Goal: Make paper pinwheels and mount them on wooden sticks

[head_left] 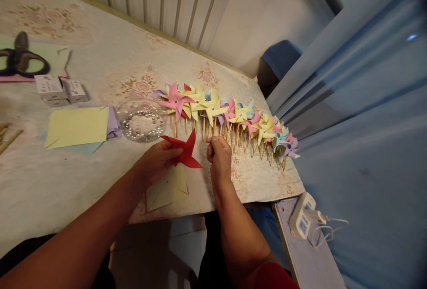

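My left hand (pixel 159 160) grips a red paper pinwheel (pixel 185 148) by its left side, just above the table's near edge. Closed in a pinch, my right hand (pixel 218 155) sits right of the red pinwheel; what it holds is too small to make out. Under my left hand lies a pale yellow folded paper (pixel 168 189). Behind both hands a long row of finished pastel pinwheels (pixel 227 115) on wooden sticks lies across the table. A clear glass bowl of shiny pins (pixel 142 120) stands to the left of the row.
Yellow and purple paper squares (pixel 78 126) lie left of the bowl. Two small boxes (pixel 60 89) and black scissors (pixel 22 59) are at the far left, wooden sticks (pixel 8 137) at the left edge. A white power strip (pixel 302 217) rests on a board at lower right.
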Tool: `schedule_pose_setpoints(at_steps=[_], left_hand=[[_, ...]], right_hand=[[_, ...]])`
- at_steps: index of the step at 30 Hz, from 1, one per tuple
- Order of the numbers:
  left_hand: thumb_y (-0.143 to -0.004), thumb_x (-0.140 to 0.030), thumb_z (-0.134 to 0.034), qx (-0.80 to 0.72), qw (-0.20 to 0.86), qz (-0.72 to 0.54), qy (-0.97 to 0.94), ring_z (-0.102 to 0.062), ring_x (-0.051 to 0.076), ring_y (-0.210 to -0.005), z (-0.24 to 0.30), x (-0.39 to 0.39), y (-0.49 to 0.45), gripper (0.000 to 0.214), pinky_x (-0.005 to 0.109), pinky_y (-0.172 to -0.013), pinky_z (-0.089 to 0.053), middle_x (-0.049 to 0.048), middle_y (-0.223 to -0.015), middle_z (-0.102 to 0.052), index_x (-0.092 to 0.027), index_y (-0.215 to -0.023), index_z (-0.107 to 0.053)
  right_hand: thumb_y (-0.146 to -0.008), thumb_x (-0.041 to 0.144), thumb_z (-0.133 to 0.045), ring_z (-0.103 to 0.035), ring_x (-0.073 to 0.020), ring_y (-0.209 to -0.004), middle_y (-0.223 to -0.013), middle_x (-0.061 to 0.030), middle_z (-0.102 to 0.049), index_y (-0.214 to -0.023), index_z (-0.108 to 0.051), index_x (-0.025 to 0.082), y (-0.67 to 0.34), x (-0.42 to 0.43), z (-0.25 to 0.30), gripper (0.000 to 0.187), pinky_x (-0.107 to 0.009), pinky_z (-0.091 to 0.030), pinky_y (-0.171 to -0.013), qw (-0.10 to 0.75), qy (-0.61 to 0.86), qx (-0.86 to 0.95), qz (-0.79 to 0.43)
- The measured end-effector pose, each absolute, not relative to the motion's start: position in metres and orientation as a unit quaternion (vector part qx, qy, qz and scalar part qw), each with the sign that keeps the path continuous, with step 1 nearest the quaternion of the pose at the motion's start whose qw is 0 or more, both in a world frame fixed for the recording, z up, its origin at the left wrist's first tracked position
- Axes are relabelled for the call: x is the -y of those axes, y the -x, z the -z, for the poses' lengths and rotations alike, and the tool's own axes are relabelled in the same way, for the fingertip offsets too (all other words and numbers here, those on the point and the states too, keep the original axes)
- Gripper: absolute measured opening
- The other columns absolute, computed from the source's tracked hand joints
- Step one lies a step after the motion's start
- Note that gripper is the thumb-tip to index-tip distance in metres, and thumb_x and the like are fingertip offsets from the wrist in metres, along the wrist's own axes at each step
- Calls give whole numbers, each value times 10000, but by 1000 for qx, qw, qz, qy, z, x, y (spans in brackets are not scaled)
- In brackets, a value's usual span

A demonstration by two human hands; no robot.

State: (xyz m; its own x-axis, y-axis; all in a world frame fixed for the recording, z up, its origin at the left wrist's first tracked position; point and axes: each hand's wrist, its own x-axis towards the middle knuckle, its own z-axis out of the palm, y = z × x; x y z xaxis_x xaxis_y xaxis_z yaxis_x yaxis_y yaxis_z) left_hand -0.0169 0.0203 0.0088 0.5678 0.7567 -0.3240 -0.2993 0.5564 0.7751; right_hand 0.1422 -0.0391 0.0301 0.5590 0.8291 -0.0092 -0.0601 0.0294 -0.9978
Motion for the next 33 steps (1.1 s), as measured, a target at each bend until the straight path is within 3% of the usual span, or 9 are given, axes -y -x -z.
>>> schedule_pose_setpoints(at_steps=[33], left_hand=[[-574,-232,-854,-332,818,-331,-333,-609,146,-673,-9,-20,18,270,267,-658,-467,49,-768,-725,-139,-805,-751]], right_hand=[[-836,366,-571,-260,-78,-451,-510,96,-369,-805,-649,208,-143,38,-25,179,-236,-191,-450,650,601,322,-336]])
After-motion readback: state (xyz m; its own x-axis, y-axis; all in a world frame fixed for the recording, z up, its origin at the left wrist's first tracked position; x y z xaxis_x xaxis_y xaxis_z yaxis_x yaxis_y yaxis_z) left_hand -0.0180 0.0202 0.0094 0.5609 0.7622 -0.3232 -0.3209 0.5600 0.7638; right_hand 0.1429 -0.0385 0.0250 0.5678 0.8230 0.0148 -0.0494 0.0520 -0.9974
